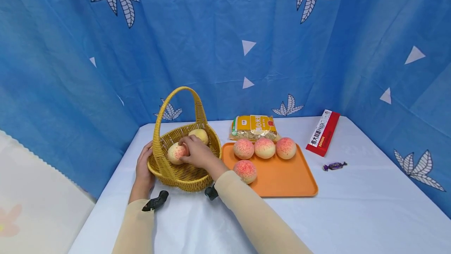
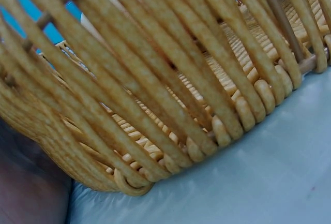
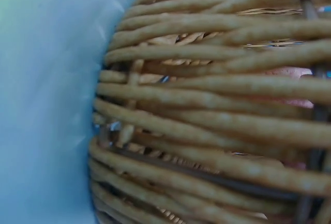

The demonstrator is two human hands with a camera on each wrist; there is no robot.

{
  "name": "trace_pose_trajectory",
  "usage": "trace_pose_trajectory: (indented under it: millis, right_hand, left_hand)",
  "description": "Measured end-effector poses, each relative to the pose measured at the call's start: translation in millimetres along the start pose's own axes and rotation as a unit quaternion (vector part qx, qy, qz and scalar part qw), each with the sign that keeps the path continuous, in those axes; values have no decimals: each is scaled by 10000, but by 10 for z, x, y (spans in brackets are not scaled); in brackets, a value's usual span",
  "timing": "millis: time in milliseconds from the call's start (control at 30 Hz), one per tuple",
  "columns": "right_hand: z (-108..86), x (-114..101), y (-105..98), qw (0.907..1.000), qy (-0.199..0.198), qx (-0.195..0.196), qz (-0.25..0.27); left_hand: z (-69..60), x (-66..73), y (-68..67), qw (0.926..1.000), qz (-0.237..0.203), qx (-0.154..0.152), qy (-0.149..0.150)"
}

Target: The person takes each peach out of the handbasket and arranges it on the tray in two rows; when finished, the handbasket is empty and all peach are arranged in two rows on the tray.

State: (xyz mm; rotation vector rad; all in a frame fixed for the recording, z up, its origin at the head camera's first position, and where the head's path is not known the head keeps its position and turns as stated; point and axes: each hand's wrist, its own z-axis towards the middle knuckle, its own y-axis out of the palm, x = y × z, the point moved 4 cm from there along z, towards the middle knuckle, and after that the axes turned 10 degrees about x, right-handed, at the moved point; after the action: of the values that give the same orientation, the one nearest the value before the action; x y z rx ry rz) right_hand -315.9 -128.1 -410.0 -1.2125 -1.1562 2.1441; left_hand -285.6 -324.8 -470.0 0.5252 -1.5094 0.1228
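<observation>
A yellow wicker basket (image 1: 192, 184) with a tall handle stands at the left of the table. Inside it, my right hand (image 1: 200, 153) grips a pink-speckled peach (image 1: 175, 153) with thumb and fingers. Behind that hand a paler peach (image 1: 199, 134) lies in the basket. My left hand (image 1: 143, 170) rests against the basket's left side, its fingertips at the rim. Basket weave (image 2: 170, 79) fills much of the left wrist view, with part of the left hand (image 2: 31, 182) at the lower left. The right wrist view shows weave (image 3: 217, 94) close up; the right hand is not clear there.
Right of the basket, an orange tray (image 1: 282, 179) bears several peaches (image 1: 265, 148). A yellow food packet (image 1: 254, 127) lies behind the tray. Farther right are a red-and-white pasta packet (image 1: 323, 132) and a purple wrapped candy (image 1: 334, 166). A blue curtain (image 1: 218, 50) hangs behind.
</observation>
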Motion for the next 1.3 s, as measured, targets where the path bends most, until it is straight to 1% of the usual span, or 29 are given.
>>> trace_pose_trajectory:
  millis: [167,467,700,800,1000,1200,1300]
  right_hand:
    - [-3,-8,-1,9999,-73,27,-140]
    - [-36,-20,-17,9997,-181,-68,136]
    - [-43,-23,-19,9998,-41,-101,159]
    - [-48,-18,-7,9996,61,-206,209]
    - [-56,8,29,9987,210,-447,158]
    - [-57,9,37,9981,240,-520,211]
    - [-56,1,38,9980,158,-568,246]
  left_hand:
    - [1,3,1,10000,13,21,-50]
    - [-2,-2,0,10000,6,-5,-32]
    - [-3,6,-2,9999,-102,3,-42]
    - [0,10,-2,9999,-122,-9,-37]
    - [4,4,-1,10000,-29,42,-54]
    - [-8,11,5,10000,3,21,-80]
    - [-10,13,6,10000,-15,37,-69]
